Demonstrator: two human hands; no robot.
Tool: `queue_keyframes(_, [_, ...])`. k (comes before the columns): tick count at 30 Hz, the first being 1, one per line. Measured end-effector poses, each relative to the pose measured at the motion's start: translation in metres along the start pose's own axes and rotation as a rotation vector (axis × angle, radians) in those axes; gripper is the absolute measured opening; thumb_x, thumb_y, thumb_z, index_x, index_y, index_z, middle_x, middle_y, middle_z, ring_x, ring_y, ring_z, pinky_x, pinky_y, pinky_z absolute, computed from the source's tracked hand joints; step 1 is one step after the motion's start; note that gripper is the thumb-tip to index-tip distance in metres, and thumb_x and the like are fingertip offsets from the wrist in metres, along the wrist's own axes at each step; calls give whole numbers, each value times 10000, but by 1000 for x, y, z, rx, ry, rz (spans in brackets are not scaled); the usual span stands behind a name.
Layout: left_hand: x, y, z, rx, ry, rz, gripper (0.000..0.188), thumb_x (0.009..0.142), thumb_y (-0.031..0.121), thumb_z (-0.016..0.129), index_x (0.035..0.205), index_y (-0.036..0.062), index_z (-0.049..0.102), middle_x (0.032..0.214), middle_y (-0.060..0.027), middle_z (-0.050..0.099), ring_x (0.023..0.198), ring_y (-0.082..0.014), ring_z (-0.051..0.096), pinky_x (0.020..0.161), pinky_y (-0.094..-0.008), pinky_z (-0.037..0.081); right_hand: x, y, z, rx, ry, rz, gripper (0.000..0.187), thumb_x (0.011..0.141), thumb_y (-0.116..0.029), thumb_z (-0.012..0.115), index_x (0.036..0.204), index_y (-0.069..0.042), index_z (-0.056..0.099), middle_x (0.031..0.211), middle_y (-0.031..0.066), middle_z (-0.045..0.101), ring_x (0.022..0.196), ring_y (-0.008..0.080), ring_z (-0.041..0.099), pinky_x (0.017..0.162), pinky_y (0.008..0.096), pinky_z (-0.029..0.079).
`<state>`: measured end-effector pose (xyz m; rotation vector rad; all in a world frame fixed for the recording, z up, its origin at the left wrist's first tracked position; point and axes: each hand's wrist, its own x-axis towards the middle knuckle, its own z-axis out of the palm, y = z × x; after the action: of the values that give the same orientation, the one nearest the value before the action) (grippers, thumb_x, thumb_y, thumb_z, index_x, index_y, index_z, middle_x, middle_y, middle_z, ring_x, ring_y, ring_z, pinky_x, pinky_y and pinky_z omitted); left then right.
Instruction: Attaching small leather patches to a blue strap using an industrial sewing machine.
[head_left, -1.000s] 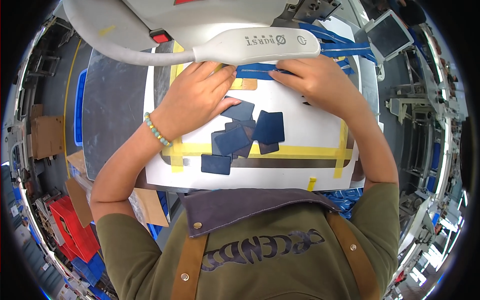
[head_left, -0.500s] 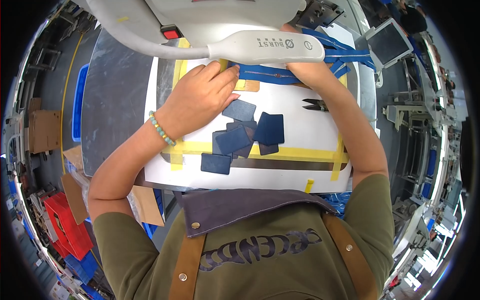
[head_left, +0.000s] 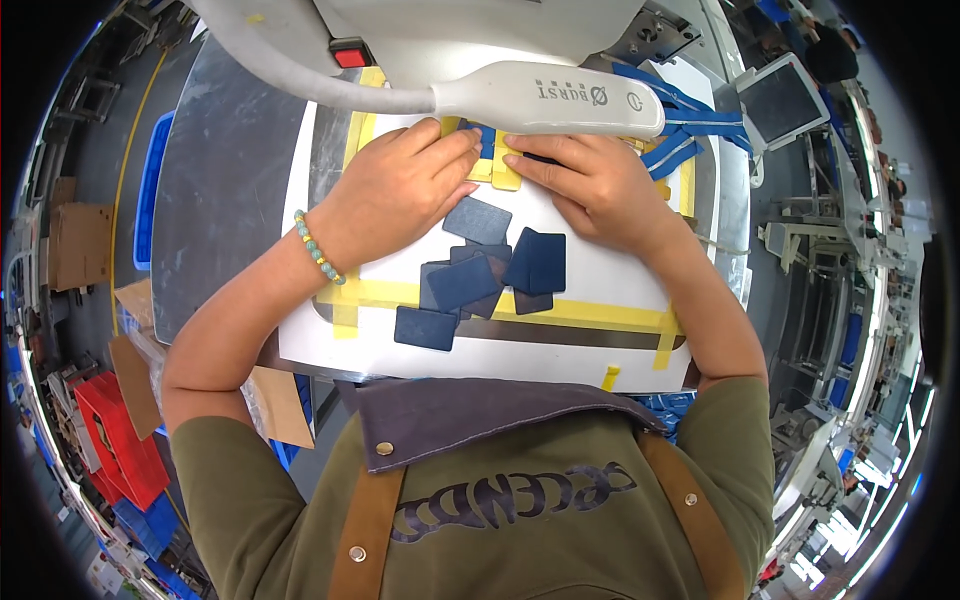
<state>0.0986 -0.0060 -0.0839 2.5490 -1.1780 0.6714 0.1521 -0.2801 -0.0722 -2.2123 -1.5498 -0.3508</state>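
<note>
My left hand (head_left: 400,195) and my right hand (head_left: 590,185) lie side by side at the far end of a white sheet (head_left: 600,350), fingertips pressed on a small yellow piece (head_left: 497,170) with a blue strap (head_left: 487,140) under it. The fingers are flat and grip nothing that I can see. A white lamp head (head_left: 545,98) hangs just over the fingertips and hides part of them. Just below the hands lies a loose pile of dark blue square patches (head_left: 485,275), one patch (head_left: 425,328) apart at the left. A beaded bracelet (head_left: 318,245) sits on my left wrist.
Yellow tape strips (head_left: 590,315) frame the sheet on a metal table (head_left: 225,180). Blue straps (head_left: 690,125) trail off at the far right beside a tablet screen (head_left: 780,100). A white machine body (head_left: 480,30) rises behind. Red crates (head_left: 115,440) and cardboard (head_left: 75,245) stand at the left.
Both hands have moved together toward the sheet's far middle, under the lamp head. The right hand came left off the blue straps. The patch pile has not moved.
</note>
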Motion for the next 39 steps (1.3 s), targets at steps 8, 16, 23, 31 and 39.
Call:
queue_keyframes(8, [-4,3,-7,-32,57,-24,287,878,163,789,1078,-28,715,1135,-73,697,961,-216,653,793,-333,581,6,-12,3,6,10,-43,339,817,2,739,1154,-28,760,1190,110,733,1120,274,703,910,404,599])
queue_keyframes(16, [-15,0,-19,-61,64,-104,298,879,125,788,1118,-41,723,1167,-123,726,982,-260,676,827,-353,584,8,-13,-1,36,-65,18,497,789,28,702,1283,-31,703,1290,88,705,1126,270,685,910,390,589])
queue_keyframes(23, [-22,-2,-19,-220,-59,-235,448,923,186,767,1318,-14,700,1376,-123,689,1215,-309,601,1047,-409,512,11,-14,7,-12,-109,21,560,807,-18,665,1367,-33,659,1375,94,669,1250,277,606,1036,414,510])
queue_keyframes(31, [-25,-4,-16,-202,-175,-204,505,1006,267,683,1458,50,619,1545,-73,588,1297,-339,548,1121,-441,456,15,-18,8,-51,-103,46,547,790,-13,664,1336,-30,681,1378,102,659,1248,311,586,1076,425,474])
queue_keyframes(39, [-16,-8,-20,-76,-180,-75,535,953,331,740,1381,22,653,1472,-63,632,1329,-300,557,1137,-426,464,2,-19,18,-13,61,101,483,759,-10,710,1239,-49,741,1250,95,716,1079,273,672,903,371,571])
